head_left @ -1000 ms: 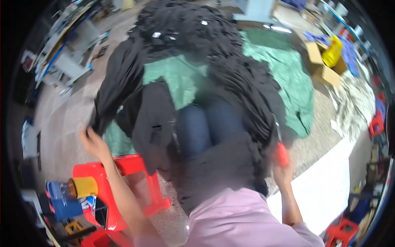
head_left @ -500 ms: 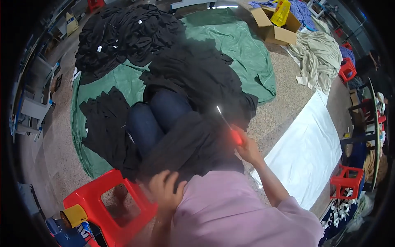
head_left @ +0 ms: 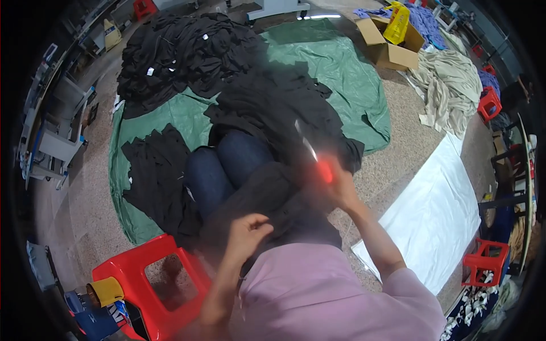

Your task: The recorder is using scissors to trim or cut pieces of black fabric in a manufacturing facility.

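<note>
Where the right hand [head_left: 342, 190] clamps: one red-handled tool [head_left: 324, 169]
Left hand [head_left: 247, 236], apart: over black cloth [head_left: 259, 192], grip unclear
Box [head_left: 400, 57]: one

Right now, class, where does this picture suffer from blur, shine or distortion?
Head view: the red handle and right hand look smeared and hazy, the left hand sharper; the green sheet shows pale sheen; shapes bend toward the black rim.
</note>
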### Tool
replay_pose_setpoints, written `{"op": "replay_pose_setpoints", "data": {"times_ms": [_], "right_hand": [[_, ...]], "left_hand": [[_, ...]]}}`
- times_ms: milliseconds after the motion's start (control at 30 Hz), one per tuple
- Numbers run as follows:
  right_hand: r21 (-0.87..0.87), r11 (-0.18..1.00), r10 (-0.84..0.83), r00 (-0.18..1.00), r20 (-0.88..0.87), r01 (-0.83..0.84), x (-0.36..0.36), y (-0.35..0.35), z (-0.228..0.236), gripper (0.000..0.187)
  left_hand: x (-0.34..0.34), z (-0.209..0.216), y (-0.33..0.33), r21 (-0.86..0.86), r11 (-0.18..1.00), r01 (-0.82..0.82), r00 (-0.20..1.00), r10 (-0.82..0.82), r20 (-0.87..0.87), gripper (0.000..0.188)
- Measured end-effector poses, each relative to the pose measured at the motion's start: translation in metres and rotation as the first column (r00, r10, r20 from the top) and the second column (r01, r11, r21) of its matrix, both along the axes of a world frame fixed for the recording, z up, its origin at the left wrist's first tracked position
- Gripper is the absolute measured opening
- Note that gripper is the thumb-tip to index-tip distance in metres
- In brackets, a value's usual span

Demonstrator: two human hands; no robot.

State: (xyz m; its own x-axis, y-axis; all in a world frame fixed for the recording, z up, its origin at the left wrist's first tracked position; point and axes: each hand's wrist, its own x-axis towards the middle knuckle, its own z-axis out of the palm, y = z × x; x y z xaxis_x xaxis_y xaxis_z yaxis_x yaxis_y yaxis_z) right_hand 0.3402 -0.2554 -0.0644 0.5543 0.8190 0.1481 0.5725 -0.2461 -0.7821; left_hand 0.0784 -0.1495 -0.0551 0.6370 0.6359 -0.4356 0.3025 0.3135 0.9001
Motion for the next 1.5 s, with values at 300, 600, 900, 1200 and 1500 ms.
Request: {"op": "replay_pose_setpoints", "data": {"times_ms": [300, 600, 900, 1200, 1500], "right_hand": [[-0.138, 0.966, 0.248, 0.932, 0.263, -0.219, -0.026, 0.088, 0.093, 0.063], [-0.233, 0.877, 0.424, 0.905, -0.04, -0.421, -0.059, -0.04, 0.083, 0.059], [-0.321, 0.861, 0.386, 0.918, -0.088, -0.393, -0.082, -0.066, 0.082, 0.02], [-0.316, 0.866, 0.4, 0.916, -0.025, -0.386, -0.081, -0.063, 0.082, 0.037], [-0.202, 0.96, 0.186, 0.98, -0.07, -0.196, -0.075, -0.073, 0.074, 0.032]], "left_hand": [[-0.013, 0.02, 0.05, -0.193, 0.947, -0.259, 0.964, 0.267, 0.019, 0.007], [-0.033, 0.006, 0.043, -0.48, 0.853, -0.203, 0.916, 0.339, 0.215, 0.013], [-0.03, 0.0, 0.031, -0.43, 0.876, -0.218, 0.898, 0.353, 0.263, 0.009], [-0.029, -0.004, 0.026, -0.323, 0.922, -0.213, 0.904, 0.311, 0.294, 0.008], [-0.01, 0.02, 0.026, -0.186, 0.982, 0.022, 0.995, -0.003, 0.104, 0.021]]}}
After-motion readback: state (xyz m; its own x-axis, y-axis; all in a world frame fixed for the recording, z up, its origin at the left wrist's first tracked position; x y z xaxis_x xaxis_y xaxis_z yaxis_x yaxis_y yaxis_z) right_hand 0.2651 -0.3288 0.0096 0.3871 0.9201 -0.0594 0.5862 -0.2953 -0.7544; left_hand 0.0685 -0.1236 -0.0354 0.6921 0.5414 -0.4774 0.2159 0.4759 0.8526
